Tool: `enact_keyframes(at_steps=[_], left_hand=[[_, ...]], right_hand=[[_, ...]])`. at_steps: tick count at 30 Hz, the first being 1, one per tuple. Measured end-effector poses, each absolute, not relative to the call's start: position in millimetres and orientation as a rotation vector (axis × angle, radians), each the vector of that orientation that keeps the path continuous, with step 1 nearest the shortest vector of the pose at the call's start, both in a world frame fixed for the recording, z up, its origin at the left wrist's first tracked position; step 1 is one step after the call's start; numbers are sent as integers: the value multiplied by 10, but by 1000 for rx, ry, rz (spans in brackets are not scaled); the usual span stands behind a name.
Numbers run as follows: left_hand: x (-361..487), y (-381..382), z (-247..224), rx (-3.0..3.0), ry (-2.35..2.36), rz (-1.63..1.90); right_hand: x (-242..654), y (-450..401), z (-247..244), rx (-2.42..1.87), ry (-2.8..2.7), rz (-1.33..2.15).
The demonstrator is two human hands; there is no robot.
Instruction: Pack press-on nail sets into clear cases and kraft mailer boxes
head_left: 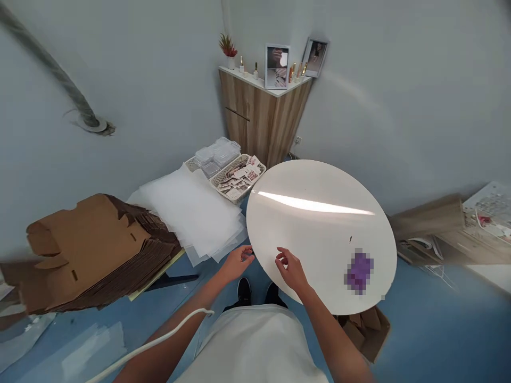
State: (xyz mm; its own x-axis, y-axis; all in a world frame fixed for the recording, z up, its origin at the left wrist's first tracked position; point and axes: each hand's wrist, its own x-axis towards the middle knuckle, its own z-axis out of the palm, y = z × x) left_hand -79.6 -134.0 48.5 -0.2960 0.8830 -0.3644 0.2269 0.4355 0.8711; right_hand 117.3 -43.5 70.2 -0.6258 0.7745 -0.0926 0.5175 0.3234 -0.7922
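My left hand (238, 261) hangs at the left rim of the round white table (311, 234), its fingers loosely curved and apart, with nothing visible in them. Over the table's near left part is my right hand (291, 269), fingers bent with gaps between them, also holding nothing that I can see. A purple item (360, 272), blurred into blocks so its kind is unclear, lies on the right side of the table. Just above it sits a tiny dark red piece or mark (351, 240). Sheets of white translucent packing material (199, 205) are piled left of the table.
Flattened brown cardboard boxes (91, 234) form a stack at the left. A basket of printed cards (238, 178) and clear plastic boxes (217, 154) stand beyond the sheets. Behind is a wooden corner cabinet (259, 114). An open carton (369, 330) sits below the table's right edge.
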Motion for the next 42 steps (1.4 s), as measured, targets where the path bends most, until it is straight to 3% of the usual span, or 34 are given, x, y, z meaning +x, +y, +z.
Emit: enact_keyframes(at_steps=[19,32,42], left_hand=[[-1701,-1610,573,653,1951,990],[-2699,-1129,643,796,1932,1069],[-3177,-232,675,330,1720,1242]], right_hand=[[-145,-57,623,-919,-2409,1431],[-1160,255,652,-1186,-2239,1343],[-1838,884,359,-1215,-1976,1628]])
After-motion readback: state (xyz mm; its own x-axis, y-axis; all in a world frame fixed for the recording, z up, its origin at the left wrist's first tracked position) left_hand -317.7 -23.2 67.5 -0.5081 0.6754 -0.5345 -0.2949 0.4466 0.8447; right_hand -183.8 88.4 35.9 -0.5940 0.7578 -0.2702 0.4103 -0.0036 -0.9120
